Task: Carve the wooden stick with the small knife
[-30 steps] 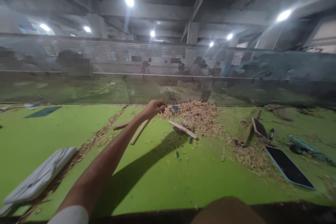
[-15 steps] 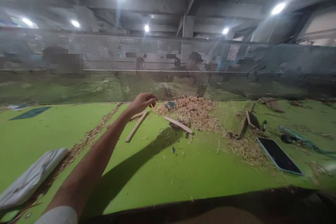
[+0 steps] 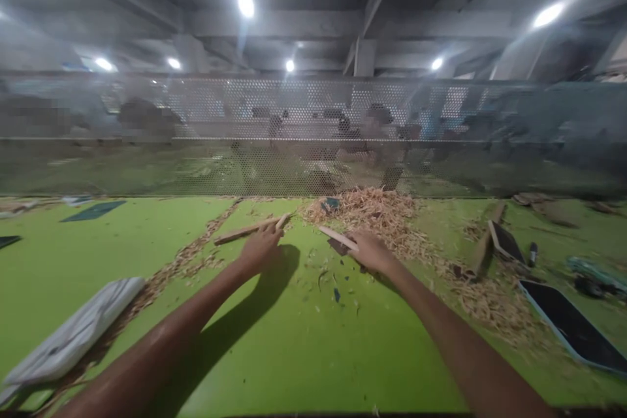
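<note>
My left hand (image 3: 260,247) is over a pale wooden stick (image 3: 283,221) left of centre, its fingers closed around the stick's near end. Just beyond it, a longer brownish stick (image 3: 241,232) lies slanted on the green table (image 3: 313,353). My right hand (image 3: 371,251) has its fingers closed on the near end of another pale wooden strip (image 3: 337,237). A dark flat piece (image 3: 339,247) lies partly under that strip. Small dark scraps (image 3: 336,294) and curled shavings are scattered between the hands.
A heap of wood shavings (image 3: 382,209) stands before the perforated screen (image 3: 304,163). At right are a phone (image 3: 571,323), a propped dark-faced block (image 3: 507,241) and a green tangled item (image 3: 595,274). A white folded cloth (image 3: 78,330) lies left, near a dark green sheet (image 3: 93,210).
My left hand has come down and back onto the pale stick. My right hand has entered from the right and taken hold of the other strip. The view has shifted.
</note>
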{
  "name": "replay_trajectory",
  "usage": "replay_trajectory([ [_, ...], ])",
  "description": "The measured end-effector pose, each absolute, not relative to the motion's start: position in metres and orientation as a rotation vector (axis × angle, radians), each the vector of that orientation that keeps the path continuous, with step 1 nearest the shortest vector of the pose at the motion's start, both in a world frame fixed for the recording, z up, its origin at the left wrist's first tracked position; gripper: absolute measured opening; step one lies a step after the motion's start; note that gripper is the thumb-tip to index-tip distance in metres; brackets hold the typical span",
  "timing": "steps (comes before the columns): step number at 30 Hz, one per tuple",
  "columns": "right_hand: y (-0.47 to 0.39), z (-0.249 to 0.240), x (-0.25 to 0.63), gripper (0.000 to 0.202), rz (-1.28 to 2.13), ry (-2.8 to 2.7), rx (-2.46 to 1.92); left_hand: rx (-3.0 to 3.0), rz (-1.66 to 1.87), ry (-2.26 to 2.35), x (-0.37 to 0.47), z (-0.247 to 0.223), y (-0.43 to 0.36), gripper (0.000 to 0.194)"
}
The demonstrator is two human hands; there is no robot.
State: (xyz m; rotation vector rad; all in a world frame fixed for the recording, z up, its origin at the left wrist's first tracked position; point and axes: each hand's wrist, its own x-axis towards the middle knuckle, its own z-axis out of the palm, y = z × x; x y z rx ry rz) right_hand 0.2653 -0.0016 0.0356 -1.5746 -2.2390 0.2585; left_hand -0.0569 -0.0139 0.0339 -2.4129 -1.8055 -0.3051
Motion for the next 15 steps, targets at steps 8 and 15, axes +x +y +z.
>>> replay_trajectory([
  [8, -0.008, 0.017, 0.258, 0.038, 0.009, -2.182, -1.739, -2.258, -0.226, -2.234, -0.085, 0.017, -0.005, 0.031],
  [15, -0.005, 0.017, 0.258, 0.045, 0.09, -2.031, -1.481, -2.416, -0.691, -2.237, -0.068, 0.024, -0.008, 0.022],
])
